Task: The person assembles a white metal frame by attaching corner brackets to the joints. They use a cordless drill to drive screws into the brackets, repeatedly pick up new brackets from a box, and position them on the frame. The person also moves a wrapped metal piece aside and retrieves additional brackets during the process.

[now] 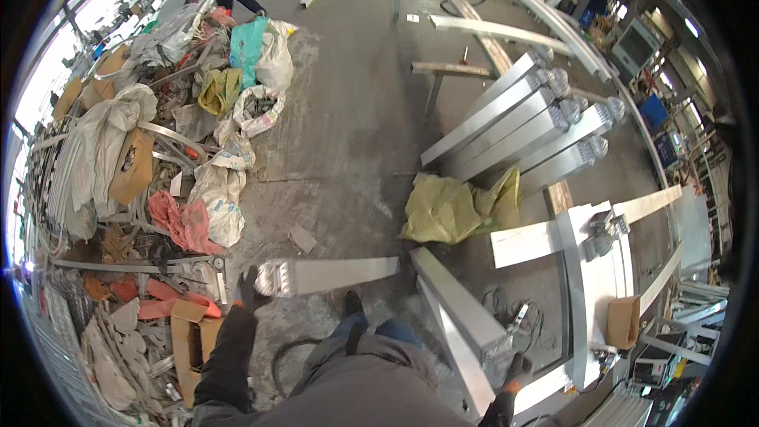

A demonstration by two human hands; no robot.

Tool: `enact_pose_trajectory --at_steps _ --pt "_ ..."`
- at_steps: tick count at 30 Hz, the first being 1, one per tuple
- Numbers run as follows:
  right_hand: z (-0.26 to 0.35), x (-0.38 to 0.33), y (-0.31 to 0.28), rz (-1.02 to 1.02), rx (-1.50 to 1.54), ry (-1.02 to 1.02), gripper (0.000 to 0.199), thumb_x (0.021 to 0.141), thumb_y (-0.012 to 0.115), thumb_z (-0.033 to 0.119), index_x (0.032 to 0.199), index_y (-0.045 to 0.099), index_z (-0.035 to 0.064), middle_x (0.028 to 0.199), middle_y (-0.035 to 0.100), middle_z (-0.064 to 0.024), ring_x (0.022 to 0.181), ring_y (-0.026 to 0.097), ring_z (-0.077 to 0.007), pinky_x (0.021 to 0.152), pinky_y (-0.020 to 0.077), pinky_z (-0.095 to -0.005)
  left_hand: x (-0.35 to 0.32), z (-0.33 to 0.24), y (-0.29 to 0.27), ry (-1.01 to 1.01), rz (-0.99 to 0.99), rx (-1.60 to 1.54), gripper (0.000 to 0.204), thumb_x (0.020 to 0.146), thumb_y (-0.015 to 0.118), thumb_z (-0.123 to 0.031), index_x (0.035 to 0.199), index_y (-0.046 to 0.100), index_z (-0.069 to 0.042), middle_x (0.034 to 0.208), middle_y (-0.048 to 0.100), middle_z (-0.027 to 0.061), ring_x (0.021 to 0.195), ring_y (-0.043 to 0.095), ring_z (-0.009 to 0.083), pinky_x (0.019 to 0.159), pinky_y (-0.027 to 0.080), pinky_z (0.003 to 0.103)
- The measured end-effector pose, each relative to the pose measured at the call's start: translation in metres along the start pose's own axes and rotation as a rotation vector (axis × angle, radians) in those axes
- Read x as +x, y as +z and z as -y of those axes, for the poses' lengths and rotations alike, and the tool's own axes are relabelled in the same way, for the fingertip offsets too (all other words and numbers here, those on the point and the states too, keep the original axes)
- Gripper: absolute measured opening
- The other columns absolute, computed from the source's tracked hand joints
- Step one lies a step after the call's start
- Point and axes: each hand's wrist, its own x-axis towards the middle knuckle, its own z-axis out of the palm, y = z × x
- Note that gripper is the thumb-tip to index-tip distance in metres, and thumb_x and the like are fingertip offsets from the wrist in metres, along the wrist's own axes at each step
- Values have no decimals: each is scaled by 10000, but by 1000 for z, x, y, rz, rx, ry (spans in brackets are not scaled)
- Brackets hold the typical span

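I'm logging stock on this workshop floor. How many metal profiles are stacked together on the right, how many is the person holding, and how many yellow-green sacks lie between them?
Stacked metal profiles: 5
Metal profile held by the left hand at its end: 1
Metal profile by the right hand: 1
Yellow-green sacks: 1
Total: 8

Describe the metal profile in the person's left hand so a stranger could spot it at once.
Start at the grey concrete floor, then look just ahead of the person's knees. There the gloved left hand grips one end of a long silvery metal profile. Unlike the stacked profiles further off, it is single and lies crosswise.
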Motion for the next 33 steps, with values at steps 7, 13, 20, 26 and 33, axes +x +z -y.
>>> enact_pose_trajectory --at_steps 7,13,20,26,33 --pt "194 -1 123 214 67 -352 491 867 748 123 1299 555 -9 1174 622 -114 1048 597 -206 924 497 -338 89 -111 168 325 265 174 509 841 803 -339 1195 606 -32 993 675 59 788 669 174 621 563 346" --pt "308 25 201 267 -55 -505 378 819 761 79 1162 619 4 1069 652 -98 956 644 -210 860 520 -326 82 -201 326 946 367 563 560 825 805 -328 1250 619 -14 1091 670 99 961 631 161 834 514 318" --pt "385 79 284 471 294 -344 287 822 756 68 1068 638 -21 994 642 -95 942 642 -191 888 516 -318 71 -306 441 1039 394 773 560 794 802 -326 1219 643 2 1085 681 134 988 639 210 858 512 352" --pt "487 117 364 484 334 -248 113 872 666 77 881 613 -23 728 594 -83 773 576 -121 672 476 -299 167 -363 499 1131 290 795 574 808 811 -302 1240 606 15 1073 672 110 986 625 196 863 511 340" --pt "538 147 519 616 216 -482 269 935 673 141 1176 657 24 1023 706 -92 978 644 -158 854 507 -309 249 -367 594 1221 361 906 675 762 839 -400 1249 589 -5 1143 652 167 1064 617 286 913 511 426"
